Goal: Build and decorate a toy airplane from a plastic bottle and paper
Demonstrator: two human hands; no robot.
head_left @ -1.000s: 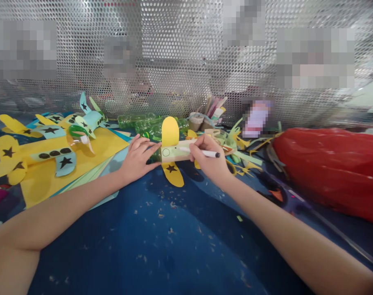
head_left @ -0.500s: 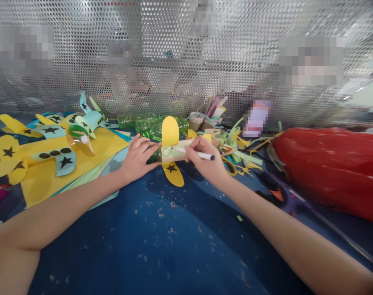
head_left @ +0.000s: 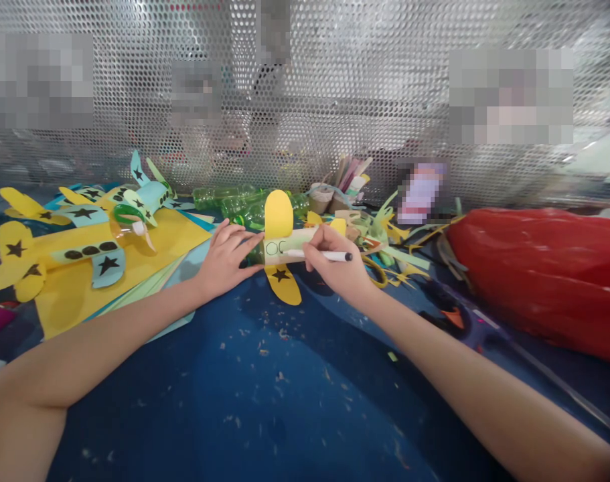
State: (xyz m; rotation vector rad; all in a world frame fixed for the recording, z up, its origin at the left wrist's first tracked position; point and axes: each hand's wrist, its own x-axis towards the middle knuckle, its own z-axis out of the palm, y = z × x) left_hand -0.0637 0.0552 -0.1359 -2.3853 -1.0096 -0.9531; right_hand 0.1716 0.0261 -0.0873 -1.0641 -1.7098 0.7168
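A bottle plane (head_left: 279, 246) with yellow paper wings lies on the blue table (head_left: 264, 402); the near wing bears a black star. My left hand (head_left: 227, 258) grips the bottle's left end, fingers curled over it. My right hand (head_left: 332, 261) is closed on a white marker (head_left: 319, 254), its tip touching the pale green body band, where two drawn circles show.
Finished yellow and light-blue paper planes (head_left: 58, 251) lie on yellow sheets (head_left: 128, 258) at the left. Green bottles (head_left: 229, 199), paper scraps (head_left: 390, 248) and cups stand behind. A red bag (head_left: 540, 274) fills the right. A perforated metal screen (head_left: 305, 100) closes the back.
My right hand slid the marker slightly left along the plane's body, and a second circle now shows on the band. My left hand has stayed put.
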